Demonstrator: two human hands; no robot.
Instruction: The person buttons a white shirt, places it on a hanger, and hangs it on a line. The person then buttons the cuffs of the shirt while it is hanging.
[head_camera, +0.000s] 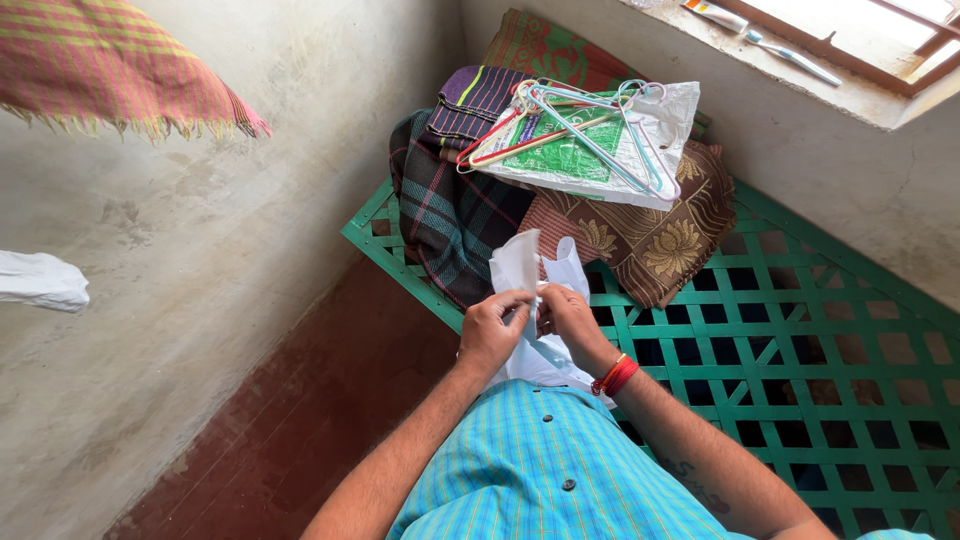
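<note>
Head view, looking down: a white cloth (535, 300) is held up in front of the chest by both hands. The left hand (492, 330) is curled closed, its fingers (515, 300) pinched tight on one edge of the cloth. The right hand (565, 318) is closed in the same way, its fingers (545, 300) gripping the cloth just beside the left ones, so the two sets of fingertips nearly touch. Two loose corners of the cloth stand up above the fingers, and the rest hangs down between the wrists against a blue checked shirt (540, 470). Red threads (614, 376) are worn around the right wrist.

Beyond the fingers, a green lattice cot (800, 330) is seen. On it, well apart from the hands, folded dark striped and brown flowered blankets (560, 215) are stacked. A white and green plastic bag (590, 145) lies on top of them, with a bundle of coloured clothes hangers (570, 125) resting on it. Far beyond the right fingers, a toothbrush (795, 55) lies on a window sill (800, 75).
</note>
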